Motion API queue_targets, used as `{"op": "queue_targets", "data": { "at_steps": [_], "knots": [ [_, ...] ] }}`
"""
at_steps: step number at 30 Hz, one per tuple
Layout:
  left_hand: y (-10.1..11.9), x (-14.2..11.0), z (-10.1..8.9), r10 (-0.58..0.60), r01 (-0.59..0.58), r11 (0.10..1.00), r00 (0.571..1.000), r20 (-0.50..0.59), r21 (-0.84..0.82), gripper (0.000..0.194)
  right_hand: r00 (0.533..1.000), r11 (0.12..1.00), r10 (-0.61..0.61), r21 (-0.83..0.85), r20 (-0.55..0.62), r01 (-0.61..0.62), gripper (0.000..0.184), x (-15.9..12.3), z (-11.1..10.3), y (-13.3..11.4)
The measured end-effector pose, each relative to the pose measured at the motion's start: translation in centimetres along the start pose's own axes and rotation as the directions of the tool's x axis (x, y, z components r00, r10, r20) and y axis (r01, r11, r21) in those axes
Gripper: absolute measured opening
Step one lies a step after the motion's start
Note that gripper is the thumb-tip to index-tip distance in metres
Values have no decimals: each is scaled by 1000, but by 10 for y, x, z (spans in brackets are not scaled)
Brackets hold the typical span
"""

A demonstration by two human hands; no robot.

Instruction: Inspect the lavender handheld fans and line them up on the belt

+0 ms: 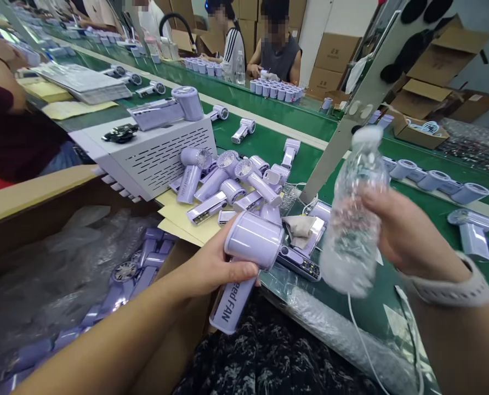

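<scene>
My left hand (pixel 223 269) is closed around a lilac handheld fan (pixel 255 238), its round head up and its lettered handle tilted down over my lap. On the right, my right hand (pixel 386 219) grips a clear plastic bottle (pixel 351 241), held above the bench edge and smeared by motion. Just beyond the fan lie a grey cloth (pixel 300 229) and another fan with a bare circuit board (pixel 300 264). Behind them a heap of lilac fans (pixel 228 181) rests on yellow paper (pixel 178 222).
A white slotted metal box (pixel 158 159) stands left of the heap, a fan on top. An open carton (pixel 34 206) with fans and plastic film sits at my left. A metal post (pixel 339 142) rises from the bench. Co-workers (pixel 277 52) sit across the green conveyor (pixel 265 153).
</scene>
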State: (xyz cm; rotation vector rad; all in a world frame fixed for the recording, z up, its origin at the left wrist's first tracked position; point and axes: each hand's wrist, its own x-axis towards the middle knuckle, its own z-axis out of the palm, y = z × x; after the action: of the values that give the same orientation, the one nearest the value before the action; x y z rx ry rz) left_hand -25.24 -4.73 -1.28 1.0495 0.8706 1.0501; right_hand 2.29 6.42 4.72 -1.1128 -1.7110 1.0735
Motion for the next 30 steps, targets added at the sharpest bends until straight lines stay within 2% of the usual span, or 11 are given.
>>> {"op": "queue_targets", "data": {
  "at_steps": [2,4,8,11,14,17,19,22,24,26,30],
  "knots": [
    [-8,4,8,-49,50,997,999,21,-65,78,985,990,-141,-32,-103,139,56,30,15,1],
    [-14,7,16,-92,96,991,995,39,-97,82,965,978,-209,-65,-158,201,68,53,34,12],
    [-18,6,26,-114,116,990,993,28,-78,80,986,965,-148,-228,-74,128,69,69,58,47],
    [-18,5,30,-95,93,994,995,-28,-58,78,993,927,-110,-364,-31,92,55,48,50,64],
    [-17,9,38,-110,107,993,992,-64,-53,80,961,802,-277,-546,18,241,33,15,37,75],
    [-19,15,54,-128,117,985,989,-78,-128,79,909,716,-384,-569,161,403,10,-10,31,78],
    [-23,20,70,-103,86,980,991,-87,-180,77,908,730,-395,-551,142,404,15,-22,21,68],
    [-35,27,97,-43,11,978,987,-152,-210,71,933,807,-357,-485,54,337,11,-48,-5,34],
    [-43,36,117,13,-49,981,983,-184,-190,68,945,857,-315,-402,85,322,12,-68,-18,12],
    [-49,46,138,65,-88,982,988,-140,-165,70,961,901,-267,-334,78,277,5,-86,-21,3],
    [-59,65,172,82,-94,975,994,-69,-201,84,995,970,-90,-232,-48,76,52,-98,-16,17]
  ]
}}
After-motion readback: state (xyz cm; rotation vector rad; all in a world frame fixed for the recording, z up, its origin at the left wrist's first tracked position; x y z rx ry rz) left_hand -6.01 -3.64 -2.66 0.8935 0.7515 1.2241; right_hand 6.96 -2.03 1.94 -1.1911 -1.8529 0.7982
